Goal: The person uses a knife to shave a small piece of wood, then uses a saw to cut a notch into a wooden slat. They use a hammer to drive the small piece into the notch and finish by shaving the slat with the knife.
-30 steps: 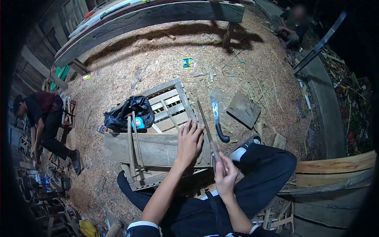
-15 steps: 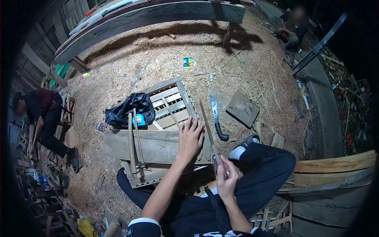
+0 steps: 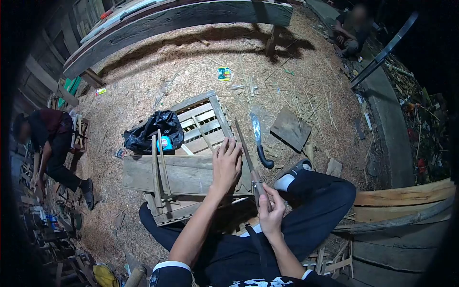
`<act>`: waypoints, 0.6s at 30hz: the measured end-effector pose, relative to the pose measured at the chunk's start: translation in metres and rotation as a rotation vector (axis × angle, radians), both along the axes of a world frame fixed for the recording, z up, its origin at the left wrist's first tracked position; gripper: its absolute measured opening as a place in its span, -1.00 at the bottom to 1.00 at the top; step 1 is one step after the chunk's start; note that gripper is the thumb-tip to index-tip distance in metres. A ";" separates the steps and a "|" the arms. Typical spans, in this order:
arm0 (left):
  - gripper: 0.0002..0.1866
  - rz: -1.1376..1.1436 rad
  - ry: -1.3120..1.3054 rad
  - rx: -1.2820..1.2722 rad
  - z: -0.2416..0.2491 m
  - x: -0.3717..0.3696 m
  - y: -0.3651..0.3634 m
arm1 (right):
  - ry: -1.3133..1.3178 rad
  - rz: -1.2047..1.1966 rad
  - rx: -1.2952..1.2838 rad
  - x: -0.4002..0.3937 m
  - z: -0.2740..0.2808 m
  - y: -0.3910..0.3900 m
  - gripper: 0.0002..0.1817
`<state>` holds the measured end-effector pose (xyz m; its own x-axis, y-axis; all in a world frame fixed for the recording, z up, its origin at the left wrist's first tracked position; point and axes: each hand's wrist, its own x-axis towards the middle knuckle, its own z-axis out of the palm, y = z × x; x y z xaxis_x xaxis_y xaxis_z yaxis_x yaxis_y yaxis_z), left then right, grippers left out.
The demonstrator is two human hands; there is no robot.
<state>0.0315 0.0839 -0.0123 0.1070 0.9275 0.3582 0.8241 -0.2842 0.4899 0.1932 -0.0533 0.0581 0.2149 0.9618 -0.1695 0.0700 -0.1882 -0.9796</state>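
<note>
My left hand (image 3: 226, 165) lies over the wooden plank (image 3: 186, 174) on top of a slatted wooden crate (image 3: 221, 115), fingers stretched forward and nothing visibly gripped. A thin wooden strip (image 3: 203, 134) runs across the slats toward its fingertips. In my right hand (image 3: 271, 210) is the handle of a long narrow knife (image 3: 246, 150), its blade seen nearly edge-on, pointing away from me beside the crate's right edge. A second knife (image 3: 257, 134) with a black curved handle lies on the ground to the right.
A black plastic bag (image 3: 167, 124) and two wooden strips (image 3: 157, 167) rest on the crate. Right of the second knife lies a square board (image 3: 290, 129). A long bench (image 3: 181, 24) spans the back. One person (image 3: 52, 143) bends at left; another person (image 3: 353, 33) sits far right.
My left fingers have drawn slightly closer together. My right hand's fingers have shifted a little on the knife handle. The view has moved slightly; the other objects stay in place.
</note>
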 end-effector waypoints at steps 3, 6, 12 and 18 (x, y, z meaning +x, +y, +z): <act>-0.62 -0.007 0.004 0.012 0.004 0.000 0.002 | -0.069 0.027 0.115 0.003 0.023 -0.006 -0.60; -0.63 -0.008 -0.015 0.035 0.002 -0.001 0.004 | 0.049 0.021 -0.102 0.007 0.027 -0.006 -0.59; -0.66 -0.003 -0.015 0.048 0.002 -0.001 0.003 | -0.113 0.010 0.320 0.000 -0.004 0.008 -0.64; -0.66 0.002 -0.030 0.049 -0.001 0.000 0.003 | -0.090 0.033 0.100 -0.005 0.005 0.035 -0.62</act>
